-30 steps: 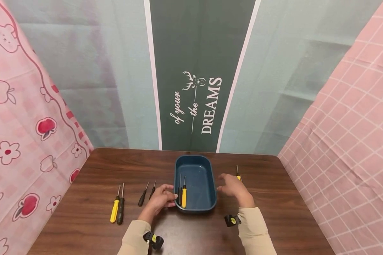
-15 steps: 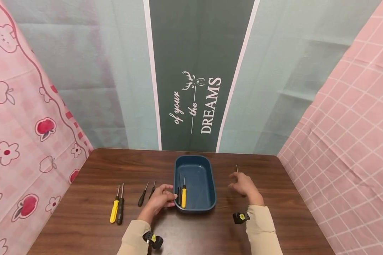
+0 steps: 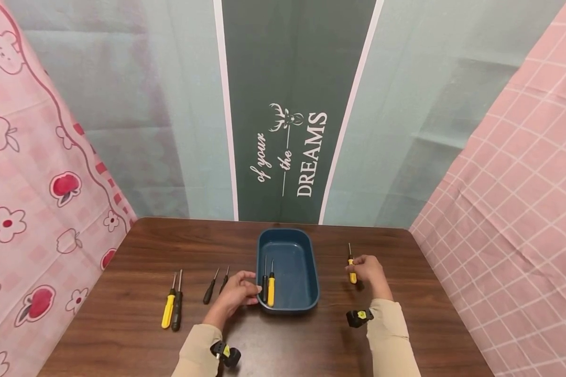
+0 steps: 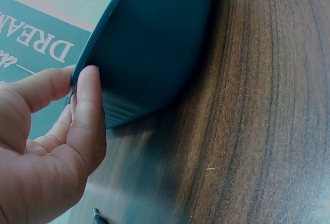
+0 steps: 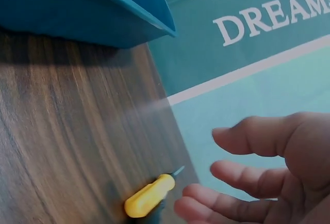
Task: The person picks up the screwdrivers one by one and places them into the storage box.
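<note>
My left hand (image 3: 237,294) pinches the left rim of a blue rectangular tub (image 3: 293,309); in the left wrist view, thumb and fingers (image 4: 86,108) lie on either side of that rim. Along the tub's left wall lie a black screwdriver (image 3: 264,288) and a yellow screwdriver (image 3: 271,291). To the right of the tub, another yellow screwdriver (image 3: 352,272) lies on the table, its shaft pointing away. My right hand (image 3: 370,268) is right at its handle. From the right wrist, the thumb and fingers (image 5: 252,136) are spread apart, beside the yellow handle (image 5: 149,197) with nothing between them.
Left of the tub, a larger yellow screwdriver (image 3: 169,310) and a black one (image 3: 177,311) lie side by side on the wooden table (image 3: 283,345). Two small black screwdrivers, one of them (image 3: 209,292) nearer the left, lie by the left hand. Curtains (image 3: 283,78) hang behind and at both sides.
My right hand has moved right, away from the tub's right side, to the yellow screwdriver's handle. The left hand has stayed on the tub's rim.
</note>
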`<act>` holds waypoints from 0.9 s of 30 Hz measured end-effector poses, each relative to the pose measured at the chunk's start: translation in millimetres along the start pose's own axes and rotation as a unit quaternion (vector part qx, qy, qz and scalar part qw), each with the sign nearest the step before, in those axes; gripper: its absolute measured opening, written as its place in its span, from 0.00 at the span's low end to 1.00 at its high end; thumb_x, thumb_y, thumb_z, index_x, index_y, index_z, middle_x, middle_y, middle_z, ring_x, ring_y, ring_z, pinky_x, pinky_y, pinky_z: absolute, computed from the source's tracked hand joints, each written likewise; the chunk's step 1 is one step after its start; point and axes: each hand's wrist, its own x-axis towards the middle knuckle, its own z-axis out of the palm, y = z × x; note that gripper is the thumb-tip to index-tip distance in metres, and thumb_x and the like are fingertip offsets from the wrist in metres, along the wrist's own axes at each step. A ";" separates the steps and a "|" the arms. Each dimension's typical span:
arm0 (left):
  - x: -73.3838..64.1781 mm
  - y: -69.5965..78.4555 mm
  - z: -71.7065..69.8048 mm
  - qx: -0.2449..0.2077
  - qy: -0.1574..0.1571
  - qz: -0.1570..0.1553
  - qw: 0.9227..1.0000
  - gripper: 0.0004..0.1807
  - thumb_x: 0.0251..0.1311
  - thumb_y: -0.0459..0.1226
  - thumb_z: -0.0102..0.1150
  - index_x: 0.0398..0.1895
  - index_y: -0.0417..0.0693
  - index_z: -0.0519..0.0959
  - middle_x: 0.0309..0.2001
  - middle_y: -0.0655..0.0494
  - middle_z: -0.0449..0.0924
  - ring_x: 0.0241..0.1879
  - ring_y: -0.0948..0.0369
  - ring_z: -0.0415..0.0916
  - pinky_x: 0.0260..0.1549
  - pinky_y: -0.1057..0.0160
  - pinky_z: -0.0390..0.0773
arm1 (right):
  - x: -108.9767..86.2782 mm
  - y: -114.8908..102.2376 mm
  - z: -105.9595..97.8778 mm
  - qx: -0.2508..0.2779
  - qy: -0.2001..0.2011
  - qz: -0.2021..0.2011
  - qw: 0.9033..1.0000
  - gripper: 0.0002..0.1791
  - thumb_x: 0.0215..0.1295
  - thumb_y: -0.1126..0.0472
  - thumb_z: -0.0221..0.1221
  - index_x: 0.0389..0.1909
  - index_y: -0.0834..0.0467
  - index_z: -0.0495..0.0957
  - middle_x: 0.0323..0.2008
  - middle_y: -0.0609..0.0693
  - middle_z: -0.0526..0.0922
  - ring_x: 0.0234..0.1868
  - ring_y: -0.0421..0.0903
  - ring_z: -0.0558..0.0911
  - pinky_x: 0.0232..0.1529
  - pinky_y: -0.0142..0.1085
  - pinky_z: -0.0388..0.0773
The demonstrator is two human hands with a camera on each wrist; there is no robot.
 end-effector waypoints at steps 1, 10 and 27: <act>1.9 -2.8 -1.1 0.000 0.001 -0.001 1.000 0.26 0.55 0.23 0.55 0.56 0.24 0.59 0.29 0.46 0.72 0.24 0.59 0.73 0.28 0.61 0.82 | 1.0 1.6 0.6 0.022 0.000 0.012 1.000 0.15 0.59 0.63 0.60 0.41 0.72 0.75 0.30 0.58 0.75 0.27 0.49 0.74 0.26 0.40 0.75; 16.3 -24.4 -11.0 0.003 0.014 0.001 1.000 0.27 0.55 0.25 0.57 0.56 0.26 0.60 0.29 0.47 0.72 0.24 0.59 0.72 0.27 0.62 0.81 | 7.7 18.1 11.3 0.169 0.010 0.095 0.981 0.17 0.63 0.64 0.55 0.47 0.73 0.72 0.36 0.63 0.76 0.35 0.55 0.79 0.37 0.46 0.79; 16.5 -24.1 -6.8 -0.010 0.015 -0.005 1.000 0.28 0.53 0.25 0.59 0.56 0.27 0.60 0.29 0.48 0.73 0.23 0.60 0.73 0.25 0.64 0.81 | 28.8 30.5 12.0 0.199 0.074 0.154 0.965 0.16 0.57 0.70 0.57 0.43 0.77 0.71 0.26 0.59 0.76 0.24 0.49 0.79 0.31 0.41 0.82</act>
